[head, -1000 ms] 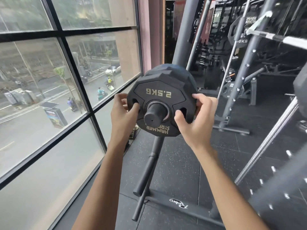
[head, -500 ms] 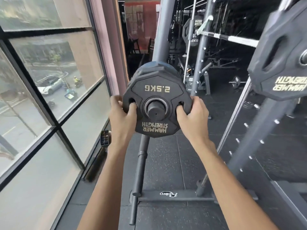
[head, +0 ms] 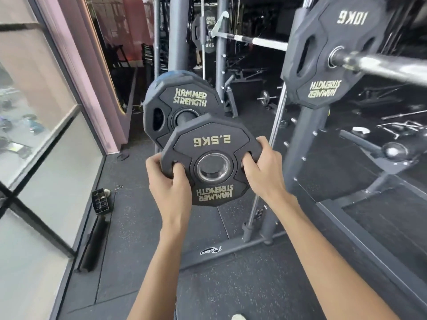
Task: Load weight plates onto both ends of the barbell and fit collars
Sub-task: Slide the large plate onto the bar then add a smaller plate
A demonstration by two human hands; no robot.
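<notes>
A black 2.5 kg plate point(head: 213, 144) with gold lettering hangs free in front of me, clear of its storage peg point(head: 186, 116). My left hand point(head: 169, 183) grips its left edge with fingers hooked in a cut-out. My right hand point(head: 264, 172) grips the right edge the same way. Behind it another black plate point(head: 182, 98) stays on the peg. At the upper right, a 10 kg plate point(head: 323, 72) sits on the barbell sleeve point(head: 381, 65), whose bare steel end points toward me.
The rack upright point(head: 305, 144) and its floor bar point(head: 231, 250) stand just right of the plate. A tall window point(head: 34, 135) and pink pillar point(head: 92, 88) close the left side. A small black case point(head: 100, 202) lies on the rubber floor. More gym machines fill the dark background.
Both hands have pulled the 2.5 kg plate off the storage peg toward me, exposing the plate behind. My view has swung right, bringing the loaded barbell end closer.
</notes>
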